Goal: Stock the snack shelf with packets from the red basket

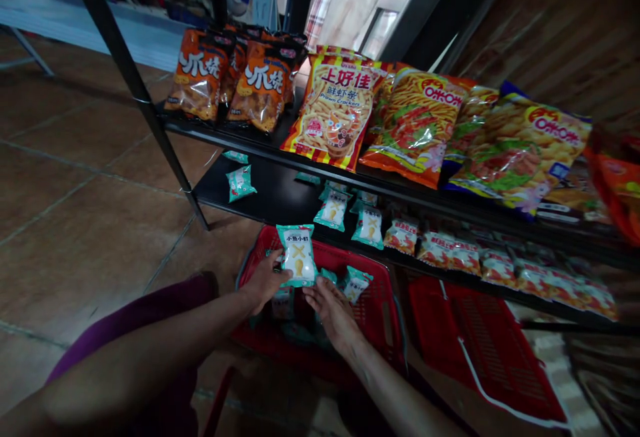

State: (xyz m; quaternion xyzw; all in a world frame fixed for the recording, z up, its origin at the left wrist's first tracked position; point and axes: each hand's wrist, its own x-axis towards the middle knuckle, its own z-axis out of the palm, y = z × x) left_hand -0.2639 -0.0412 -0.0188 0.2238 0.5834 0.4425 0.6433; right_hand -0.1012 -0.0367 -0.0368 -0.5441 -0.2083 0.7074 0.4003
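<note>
A teal and white snack packet point(299, 255) is held upright above the red shopping basket point(376, 283), its printed front facing me. My left hand point(264, 282) is closed on its left edge, thumb across the lower front. At the bottom right corner my right hand point(334, 310) grips the packet lightly between thumb and curled fingers. More teal packets lie inside the basket, one packet point(357, 285) leaning at its right side; my hands and forearms partly cover the others.
The lower black shelf point(273, 203) carries small teal packets point(333, 209) and a row of red and white packets point(440, 249). Larger bags of prawn crackers point(340, 113) and orange-black snack bags point(263, 87) stand on the upper shelf. A second red basket point(480, 343) sits at right.
</note>
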